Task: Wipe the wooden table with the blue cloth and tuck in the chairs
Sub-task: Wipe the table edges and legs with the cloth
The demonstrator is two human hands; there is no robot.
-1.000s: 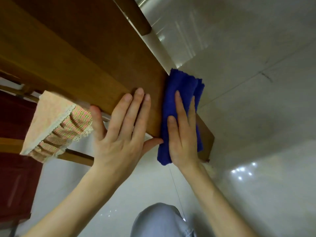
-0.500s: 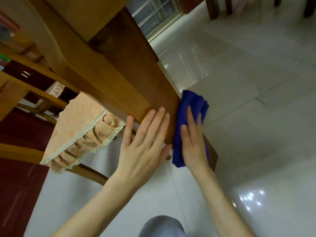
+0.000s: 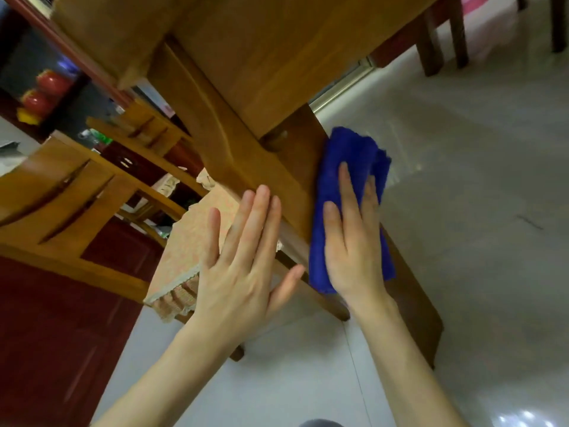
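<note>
The wooden table (image 3: 277, 57) is seen from low down, its underside and one thick leg (image 3: 295, 171) running diagonally through the view. A folded blue cloth (image 3: 351, 155) lies against the right face of that leg. My right hand (image 3: 354, 248) presses flat on the cloth, fingers pointing up the leg. My left hand (image 3: 243, 266) rests open and flat on the leg's left face, thumb spread toward the cloth. A wooden chair with a peach frilled cushion (image 3: 187, 248) stands just left of the leg, partly behind my left hand.
A second wooden chair back (image 3: 61, 186) stands further left. Dark red cabinet doors (image 3: 46, 318) fill the lower left. Glossy pale floor tiles (image 3: 477, 211) spread to the right. Other dark furniture legs (image 3: 443, 35) stand at the top right.
The view has tilted upward, bringing the table's underside and the chairs into sight. Both hands stay on the leg, the right one still pressing the cloth.
</note>
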